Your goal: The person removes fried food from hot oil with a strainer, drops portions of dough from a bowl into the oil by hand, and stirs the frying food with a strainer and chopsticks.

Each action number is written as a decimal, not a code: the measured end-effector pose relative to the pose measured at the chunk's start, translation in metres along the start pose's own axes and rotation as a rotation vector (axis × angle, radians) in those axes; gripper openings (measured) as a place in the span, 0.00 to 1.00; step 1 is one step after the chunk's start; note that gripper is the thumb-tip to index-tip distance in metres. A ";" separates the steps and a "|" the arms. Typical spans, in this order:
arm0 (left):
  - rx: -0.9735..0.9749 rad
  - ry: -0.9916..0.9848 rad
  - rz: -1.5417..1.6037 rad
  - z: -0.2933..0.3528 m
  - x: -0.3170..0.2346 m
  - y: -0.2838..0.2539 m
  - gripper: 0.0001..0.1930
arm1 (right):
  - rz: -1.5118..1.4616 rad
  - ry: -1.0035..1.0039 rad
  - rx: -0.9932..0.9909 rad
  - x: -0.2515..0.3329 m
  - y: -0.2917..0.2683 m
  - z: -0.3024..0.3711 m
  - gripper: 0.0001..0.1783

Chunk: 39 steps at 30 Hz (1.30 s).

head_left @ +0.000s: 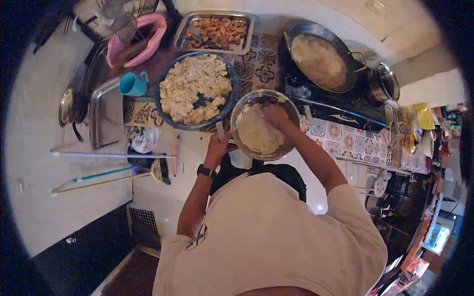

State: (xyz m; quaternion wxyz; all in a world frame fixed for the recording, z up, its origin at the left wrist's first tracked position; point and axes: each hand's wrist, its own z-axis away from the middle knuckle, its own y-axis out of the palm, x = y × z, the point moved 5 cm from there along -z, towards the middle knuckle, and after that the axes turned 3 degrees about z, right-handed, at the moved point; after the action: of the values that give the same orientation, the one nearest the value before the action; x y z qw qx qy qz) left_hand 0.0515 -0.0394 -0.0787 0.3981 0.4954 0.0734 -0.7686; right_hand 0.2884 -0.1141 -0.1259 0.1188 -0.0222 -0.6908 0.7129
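Note:
A round metal bowl (290,140) in front of me contains pale flour (254,129). My right hand (275,117) reaches down into it from the right, its fingers hidden by the hand and flour. At the bowl's left side, my left hand (216,149) is closed around a pale, flat handle (220,130); I cannot tell whether it belongs to the bowl. Just beyond that hand, a wide blue basin (160,106) is heaped with flour-coated pieces (190,84).
A pan of frothy oil (318,61) sits on the black stove (340,106) at right. Behind the basin is a metal tray (251,37) of browned pieces. To the left are a teal mug (132,85), a pink container (160,37) and an upright metal tray (98,118).

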 end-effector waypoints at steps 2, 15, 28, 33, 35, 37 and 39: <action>0.015 0.013 0.046 0.000 0.012 -0.008 0.17 | 0.019 0.087 0.087 0.002 0.000 0.000 0.07; 0.036 0.019 0.049 -0.003 0.000 -0.001 0.15 | -0.426 0.188 -0.422 -0.024 -0.178 0.052 0.10; 0.071 0.025 0.036 -0.007 0.003 0.001 0.17 | 0.056 0.631 -0.662 -0.114 -0.205 0.053 0.13; 0.033 0.003 0.025 -0.005 0.006 -0.002 0.16 | -0.233 0.398 -0.617 -0.056 -0.190 0.061 0.11; -0.007 -0.003 0.058 -0.001 0.007 -0.004 0.15 | -0.553 0.335 -0.355 -0.001 -0.189 0.059 0.11; 0.008 -0.025 0.031 -0.004 0.003 -0.001 0.15 | -0.503 0.108 -0.411 -0.008 -0.107 0.069 0.14; 0.003 0.037 -0.032 -0.004 0.001 -0.002 0.14 | -0.491 0.158 -0.204 0.007 -0.076 0.070 0.15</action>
State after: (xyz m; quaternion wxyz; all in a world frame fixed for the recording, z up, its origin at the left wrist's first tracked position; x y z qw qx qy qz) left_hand 0.0529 -0.0365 -0.0822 0.3838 0.5088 0.0874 -0.7657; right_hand 0.2788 -0.1800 -0.0464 0.3388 0.0785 -0.7323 0.5855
